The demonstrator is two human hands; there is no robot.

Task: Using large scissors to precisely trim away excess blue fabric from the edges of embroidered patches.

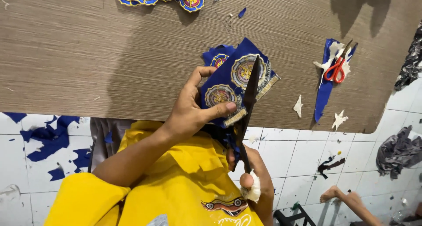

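From the head view, our left hand [189, 111] pinches a blue fabric strip of embroidered badges [233, 83] over the brown surface [79, 54]. Our right hand [248, 173], mostly hidden beneath, grips dark scissors [249, 98], blades nearly together on the fabric. Red-handled scissors [336, 67] lie well apart.

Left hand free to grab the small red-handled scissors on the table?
Probably not: the left hand grips the blue embroidered patch fabric that the large dark scissors cut. The small red-handled scissors lie uncovered, far across the brown table.
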